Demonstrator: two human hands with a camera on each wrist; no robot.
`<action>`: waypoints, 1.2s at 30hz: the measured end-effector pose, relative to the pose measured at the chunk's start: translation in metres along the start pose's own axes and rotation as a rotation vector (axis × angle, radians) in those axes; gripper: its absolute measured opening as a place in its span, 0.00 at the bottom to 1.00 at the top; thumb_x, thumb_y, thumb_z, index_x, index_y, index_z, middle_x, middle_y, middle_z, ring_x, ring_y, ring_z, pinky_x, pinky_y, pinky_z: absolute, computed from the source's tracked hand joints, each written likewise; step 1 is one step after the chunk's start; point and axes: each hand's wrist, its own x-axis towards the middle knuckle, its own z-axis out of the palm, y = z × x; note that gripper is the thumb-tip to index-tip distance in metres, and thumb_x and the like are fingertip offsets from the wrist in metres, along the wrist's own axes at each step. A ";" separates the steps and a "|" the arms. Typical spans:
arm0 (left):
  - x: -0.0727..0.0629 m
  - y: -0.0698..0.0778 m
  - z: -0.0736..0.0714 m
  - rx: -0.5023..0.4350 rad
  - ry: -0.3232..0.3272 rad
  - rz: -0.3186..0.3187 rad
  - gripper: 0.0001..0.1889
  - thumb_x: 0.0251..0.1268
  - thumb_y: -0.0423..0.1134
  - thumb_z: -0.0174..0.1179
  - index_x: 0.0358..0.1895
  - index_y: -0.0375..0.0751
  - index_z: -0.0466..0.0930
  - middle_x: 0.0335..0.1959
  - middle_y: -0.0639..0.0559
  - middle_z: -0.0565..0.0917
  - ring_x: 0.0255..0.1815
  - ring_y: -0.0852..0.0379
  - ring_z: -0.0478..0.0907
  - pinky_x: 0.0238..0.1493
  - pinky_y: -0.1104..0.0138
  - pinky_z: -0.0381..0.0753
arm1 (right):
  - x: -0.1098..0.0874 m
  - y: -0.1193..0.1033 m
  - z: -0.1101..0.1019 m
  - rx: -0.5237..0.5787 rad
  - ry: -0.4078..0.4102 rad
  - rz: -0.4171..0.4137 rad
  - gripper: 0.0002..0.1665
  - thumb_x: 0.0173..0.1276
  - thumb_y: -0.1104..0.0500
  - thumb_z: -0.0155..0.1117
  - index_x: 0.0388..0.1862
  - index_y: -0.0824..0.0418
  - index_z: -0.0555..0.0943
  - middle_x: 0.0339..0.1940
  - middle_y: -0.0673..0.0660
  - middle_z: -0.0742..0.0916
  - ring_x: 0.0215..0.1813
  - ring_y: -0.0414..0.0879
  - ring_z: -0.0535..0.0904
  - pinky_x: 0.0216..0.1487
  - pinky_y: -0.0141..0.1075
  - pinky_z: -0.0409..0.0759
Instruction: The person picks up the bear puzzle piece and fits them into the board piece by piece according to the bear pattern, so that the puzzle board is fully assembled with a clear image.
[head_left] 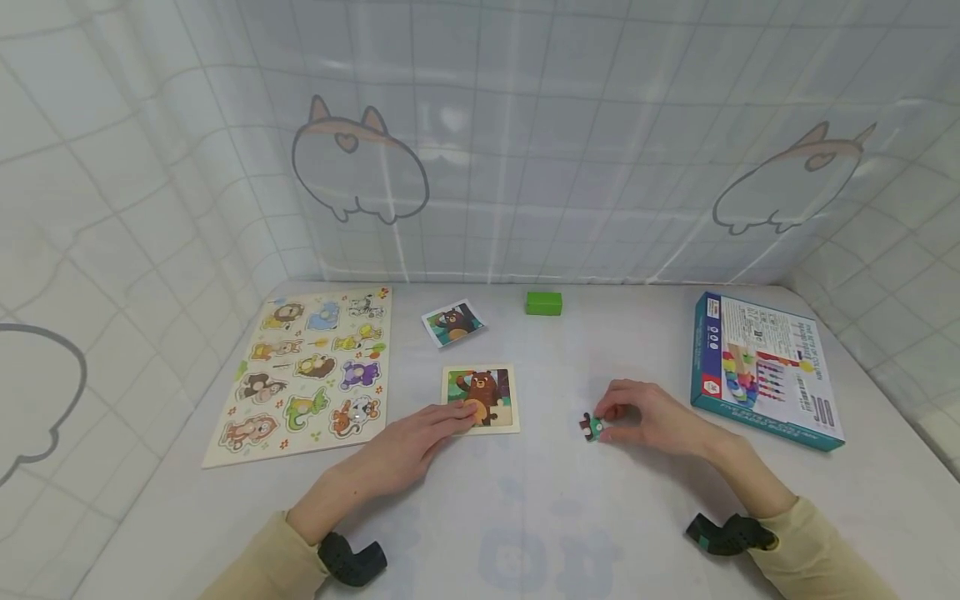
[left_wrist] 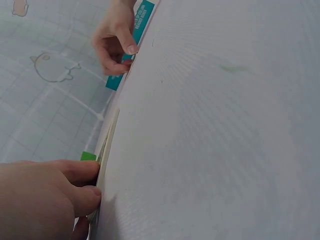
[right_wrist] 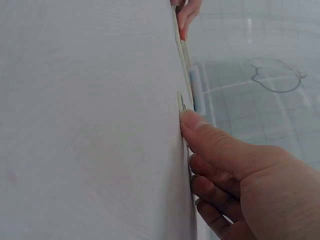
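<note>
In the head view a small square bear jigsaw puzzle (head_left: 491, 387) lies in its pale wooden frame, with bare wood showing at its lower right. The extended fingers of my left hand (head_left: 420, 442) rest on its left side, covering part of the bear. To the right, my right hand (head_left: 652, 419) pinches a small green and brown puzzle piece (head_left: 595, 427) between thumb and fingers, close over the table. From the right wrist view, the thumb (right_wrist: 200, 131) lies against the thin edge of this piece. The left wrist view shows the left hand (left_wrist: 45, 197) at the puzzle's edge.
A large wooden animal puzzle board (head_left: 330, 342) lies at the left. Behind the bear puzzle are a small bear picture card (head_left: 454, 323) and a green block (head_left: 543, 303). A blue and white toy box (head_left: 765, 371) lies at the right. A tiled-pattern sheet hangs behind.
</note>
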 end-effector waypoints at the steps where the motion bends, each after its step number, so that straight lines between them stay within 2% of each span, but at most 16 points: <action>1: 0.000 0.000 0.000 0.000 -0.001 -0.002 0.22 0.77 0.33 0.51 0.71 0.45 0.72 0.76 0.57 0.67 0.77 0.53 0.62 0.76 0.55 0.64 | 0.000 0.000 0.000 -0.003 -0.001 0.000 0.12 0.63 0.50 0.74 0.44 0.48 0.85 0.39 0.43 0.84 0.41 0.39 0.78 0.45 0.30 0.80; 9: 0.000 0.000 0.002 -0.005 -0.005 -0.006 0.21 0.78 0.34 0.51 0.71 0.46 0.72 0.76 0.58 0.67 0.77 0.52 0.62 0.76 0.55 0.65 | -0.001 -0.001 0.001 0.023 -0.002 -0.002 0.11 0.64 0.49 0.73 0.43 0.49 0.84 0.39 0.43 0.84 0.42 0.40 0.77 0.45 0.30 0.79; 16: 0.001 0.000 0.002 0.006 -0.002 -0.013 0.20 0.78 0.35 0.50 0.70 0.46 0.73 0.76 0.57 0.67 0.76 0.52 0.63 0.74 0.54 0.67 | 0.004 -0.008 0.001 0.040 0.081 -0.031 0.10 0.64 0.54 0.73 0.44 0.51 0.84 0.36 0.43 0.82 0.40 0.39 0.77 0.41 0.28 0.80; 24: 0.002 0.001 0.003 0.032 -0.017 -0.046 0.21 0.79 0.36 0.50 0.71 0.49 0.71 0.73 0.54 0.71 0.75 0.49 0.66 0.75 0.53 0.67 | 0.033 -0.029 0.006 0.035 0.072 -0.006 0.13 0.64 0.53 0.73 0.45 0.55 0.85 0.35 0.44 0.81 0.39 0.41 0.76 0.41 0.35 0.81; 30: 0.004 0.001 0.004 0.064 -0.022 -0.016 0.23 0.78 0.35 0.50 0.73 0.53 0.69 0.74 0.54 0.69 0.75 0.47 0.65 0.73 0.51 0.68 | 0.060 -0.050 0.012 0.005 0.073 -0.013 0.13 0.62 0.55 0.75 0.43 0.59 0.85 0.34 0.46 0.82 0.39 0.45 0.77 0.41 0.42 0.82; 36: 0.005 0.001 0.004 0.084 -0.014 0.001 0.25 0.77 0.35 0.52 0.74 0.54 0.69 0.74 0.56 0.68 0.74 0.49 0.66 0.73 0.52 0.70 | 0.083 -0.063 0.022 -0.020 0.070 -0.021 0.14 0.62 0.54 0.75 0.41 0.60 0.85 0.32 0.49 0.82 0.37 0.49 0.77 0.40 0.43 0.81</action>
